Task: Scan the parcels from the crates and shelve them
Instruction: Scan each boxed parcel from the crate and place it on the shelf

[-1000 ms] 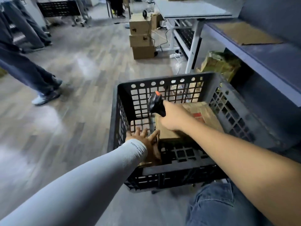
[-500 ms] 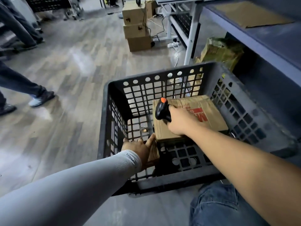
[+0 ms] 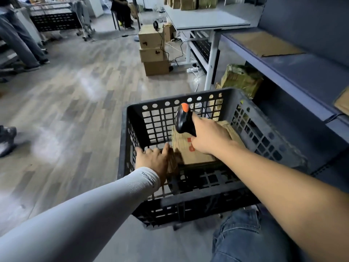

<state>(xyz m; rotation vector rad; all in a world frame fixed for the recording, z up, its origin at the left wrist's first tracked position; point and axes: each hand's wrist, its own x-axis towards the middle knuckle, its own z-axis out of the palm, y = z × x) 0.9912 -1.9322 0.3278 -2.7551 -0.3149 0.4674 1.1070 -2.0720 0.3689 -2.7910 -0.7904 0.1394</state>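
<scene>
Down in the black crate [image 3: 130, 129], the cardboard parcel [image 3: 190, 154] lies flat on the floor of it, toward the right side, and a good part of its top is hidden under the right hand [image 3: 209, 137]. That hand is curled round the handle of a black scanner [image 3: 184, 121] with an orange tip, head pointing into the crate above the parcel. Red print shows on the parcel beside the wrist, only fragments, unreadable. The left hand [image 3: 153, 157] reaches in over the near wall, fingers extended and loosely together, thumb against the parcel's left edge; what lies under the palm is in shadow and hard to make out. The grey sleeve [image 3: 105, 205] carries small lettering at the cuff, too blurred to read. A denim knee [image 3: 243, 237] sits just below the crate.

Round about: a grey shelf [image 3: 302, 72] runs along the right, with a flat brown piece [image 3: 264, 44] on it and another cut off at the frame edge. A yellowish wrapped bundle [image 3: 239, 78] sits on the floor beyond the crate. A white surface [image 3: 204, 19] stands farther back, three stacked boxes [image 3: 153, 52] beside it, each with a small dark mark. Other people's legs [image 3: 20, 42] stand at far left.
</scene>
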